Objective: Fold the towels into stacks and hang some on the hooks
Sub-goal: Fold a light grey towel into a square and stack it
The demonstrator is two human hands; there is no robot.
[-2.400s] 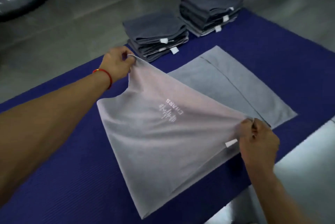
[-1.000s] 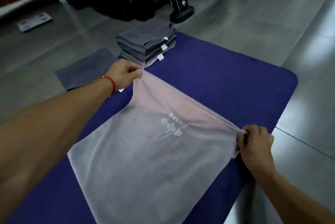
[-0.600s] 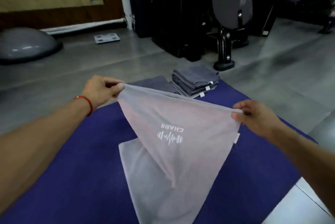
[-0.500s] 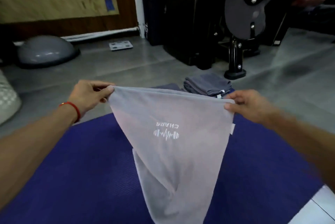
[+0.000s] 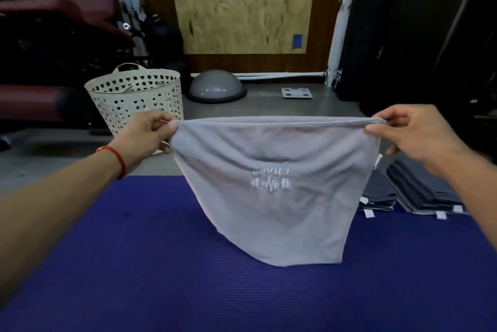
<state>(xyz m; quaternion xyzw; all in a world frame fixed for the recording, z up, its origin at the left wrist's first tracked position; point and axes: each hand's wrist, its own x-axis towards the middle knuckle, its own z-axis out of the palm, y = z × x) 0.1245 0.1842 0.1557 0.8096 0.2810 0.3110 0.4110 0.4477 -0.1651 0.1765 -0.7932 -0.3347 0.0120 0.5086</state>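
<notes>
Towel (image 5: 271, 186), pale grey with a small white logo, hangs in the air in the head view, stretched between two hands over a blue mat (image 5: 161, 264). The left hand (image 5: 146, 138) pinches one top corner between thumb and fingers, and the right hand (image 5: 414, 134) pinches the other, so the top hem runs taut and nearly level between them. The hands are well apart. The cloth sags in a pouch below, and its lower edge looks to just touch the mat.

On the right, partly hidden behind the towel and the right forearm, lie folded dark grey towels (image 5: 430, 192) in low stacks with white tags showing. Beyond the mat stand a white perforated basket (image 5: 134, 97), a grey dome trainer (image 5: 216, 85) and a flat bathroom scale (image 5: 297, 93) on the floor. No hooks are in view.

The step appears to be squaring the towel up for a fold. To do it well, keep the top hem tight and level, let the slack hang out evenly, then lay it down flat so the corners meet cleanly and the logo side ends where wanted.
</notes>
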